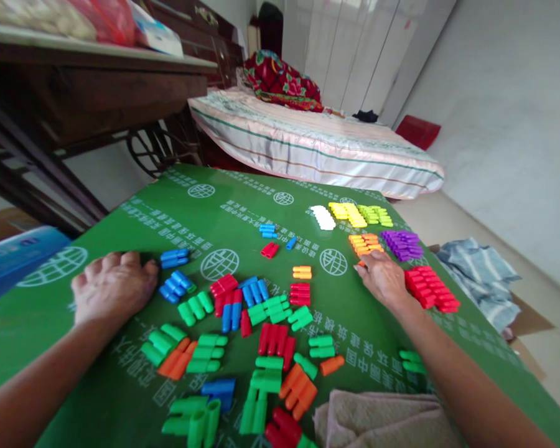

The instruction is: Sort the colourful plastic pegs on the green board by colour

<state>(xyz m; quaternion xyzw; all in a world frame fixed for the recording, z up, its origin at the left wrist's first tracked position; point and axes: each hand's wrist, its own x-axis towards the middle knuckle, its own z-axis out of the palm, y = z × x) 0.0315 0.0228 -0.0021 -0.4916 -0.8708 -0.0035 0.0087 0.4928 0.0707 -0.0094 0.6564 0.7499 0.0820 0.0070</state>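
Observation:
My left hand rests palm down on the green board at the left, fingers spread a little and holding nothing. Blue bullet-shaped plastic toy pieces lie just beside its thumb. On the right, my right hand is closed around an orange plastic toy piece, mostly hidden by the fingers. It is at the near end of a group of orange pieces. Groups of purple pieces, red pieces, yellow pieces, lime pieces and white pieces lie around it.
Mixed green pieces, red, blue and orange ones are scattered across the near middle of the green board. A folded brown cloth lies at the near edge. Beyond stand a bed and a sewing-machine table.

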